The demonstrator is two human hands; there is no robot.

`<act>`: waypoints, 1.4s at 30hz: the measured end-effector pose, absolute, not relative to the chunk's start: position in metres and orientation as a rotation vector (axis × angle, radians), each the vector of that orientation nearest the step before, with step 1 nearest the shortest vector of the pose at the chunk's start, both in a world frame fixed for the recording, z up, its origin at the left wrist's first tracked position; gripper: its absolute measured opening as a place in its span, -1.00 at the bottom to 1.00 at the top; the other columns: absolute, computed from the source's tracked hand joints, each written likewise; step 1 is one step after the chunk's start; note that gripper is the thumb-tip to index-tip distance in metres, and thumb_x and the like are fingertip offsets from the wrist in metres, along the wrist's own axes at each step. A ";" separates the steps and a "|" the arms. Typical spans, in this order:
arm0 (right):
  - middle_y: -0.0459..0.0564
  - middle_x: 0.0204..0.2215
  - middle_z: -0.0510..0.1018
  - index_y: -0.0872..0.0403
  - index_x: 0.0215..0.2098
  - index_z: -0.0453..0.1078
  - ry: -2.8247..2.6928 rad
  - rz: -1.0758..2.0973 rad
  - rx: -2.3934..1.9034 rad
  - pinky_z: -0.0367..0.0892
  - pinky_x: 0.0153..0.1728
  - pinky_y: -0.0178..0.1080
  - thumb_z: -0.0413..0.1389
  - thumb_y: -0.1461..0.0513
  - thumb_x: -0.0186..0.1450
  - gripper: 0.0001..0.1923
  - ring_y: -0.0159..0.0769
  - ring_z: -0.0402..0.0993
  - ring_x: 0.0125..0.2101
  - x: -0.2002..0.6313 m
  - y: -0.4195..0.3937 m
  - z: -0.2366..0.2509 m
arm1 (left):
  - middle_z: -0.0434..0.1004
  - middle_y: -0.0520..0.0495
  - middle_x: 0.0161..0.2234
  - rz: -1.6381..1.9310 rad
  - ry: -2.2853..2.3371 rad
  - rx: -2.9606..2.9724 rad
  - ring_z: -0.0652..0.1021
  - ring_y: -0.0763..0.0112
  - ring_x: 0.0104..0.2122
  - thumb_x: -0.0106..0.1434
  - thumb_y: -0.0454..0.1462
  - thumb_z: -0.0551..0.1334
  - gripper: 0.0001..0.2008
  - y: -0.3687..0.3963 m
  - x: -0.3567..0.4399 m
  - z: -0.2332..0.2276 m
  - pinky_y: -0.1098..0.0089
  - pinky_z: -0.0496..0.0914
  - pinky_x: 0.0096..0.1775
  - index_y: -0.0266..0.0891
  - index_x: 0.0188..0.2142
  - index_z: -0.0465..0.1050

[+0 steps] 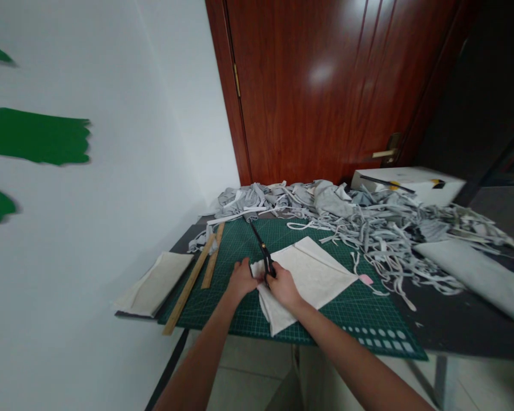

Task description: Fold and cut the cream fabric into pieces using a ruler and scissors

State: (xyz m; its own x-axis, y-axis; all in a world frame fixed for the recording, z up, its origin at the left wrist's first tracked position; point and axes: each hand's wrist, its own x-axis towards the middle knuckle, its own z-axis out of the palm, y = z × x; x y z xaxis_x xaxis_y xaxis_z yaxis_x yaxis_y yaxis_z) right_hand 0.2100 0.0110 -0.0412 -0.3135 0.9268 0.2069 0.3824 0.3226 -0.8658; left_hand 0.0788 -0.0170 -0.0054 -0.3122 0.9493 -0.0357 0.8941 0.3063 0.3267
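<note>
A folded piece of cream fabric lies on the green cutting mat. My right hand grips the black handles of a pair of scissors, whose long blades point away from me along the fabric's left edge. My left hand pinches the fabric's left corner right beside the scissor handles. Whether the blades are open is too small to tell.
Two wooden rulers lie at the mat's left edge, beside a cream fabric stack. A heap of grey fabric strips fills the back and right. A white box, a pink chalk piece and a folded cloth lie right. A wooden door stands behind.
</note>
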 end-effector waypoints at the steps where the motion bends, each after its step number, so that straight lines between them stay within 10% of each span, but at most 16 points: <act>1: -0.02 -0.42 0.56 0.09 -0.33 0.39 -1.858 0.938 -1.160 0.24 -0.34 -0.33 0.02 0.35 0.16 -0.86 -0.28 0.44 -0.41 0.210 0.011 -0.041 | 0.41 -0.24 -0.07 0.342 2.318 1.661 0.41 0.13 0.00 0.08 -0.27 0.37 -0.45 -0.011 0.076 -0.005 0.32 0.30 -0.03 -0.39 0.05 0.29; 13: -0.03 -0.40 0.56 0.09 -0.33 0.38 -1.851 0.952 -1.113 0.26 -0.32 -0.35 -0.01 0.37 0.15 -0.83 -0.29 0.46 -0.38 0.219 0.016 -0.042 | 0.44 -0.11 -0.09 0.348 1.994 1.368 0.52 0.30 -0.20 0.33 -0.19 0.19 -0.72 0.012 0.084 0.000 0.23 0.47 -0.21 -0.29 -0.03 0.37; 24: -0.06 -0.46 0.52 0.06 -0.37 0.34 -1.914 0.902 -1.100 0.21 -0.40 -0.37 0.03 0.35 0.14 -0.89 -0.31 0.42 -0.43 0.219 0.015 -0.045 | 0.35 0.13 -0.61 0.651 2.012 1.290 0.49 0.44 -0.60 0.02 -0.41 0.28 -0.68 0.015 0.077 -0.016 0.49 0.41 -0.55 -0.30 -0.19 0.35; 42: -0.10 -0.48 0.51 0.03 -0.39 0.35 -2.044 0.868 -1.028 0.18 -0.42 -0.37 0.07 0.40 0.01 -0.79 -0.31 0.41 -0.46 0.219 0.010 -0.043 | 0.46 -0.13 -0.10 1.137 2.066 1.646 0.40 0.20 0.05 -0.01 -0.51 0.19 -0.67 0.029 0.050 -0.032 0.26 0.26 0.09 -0.23 -0.24 0.45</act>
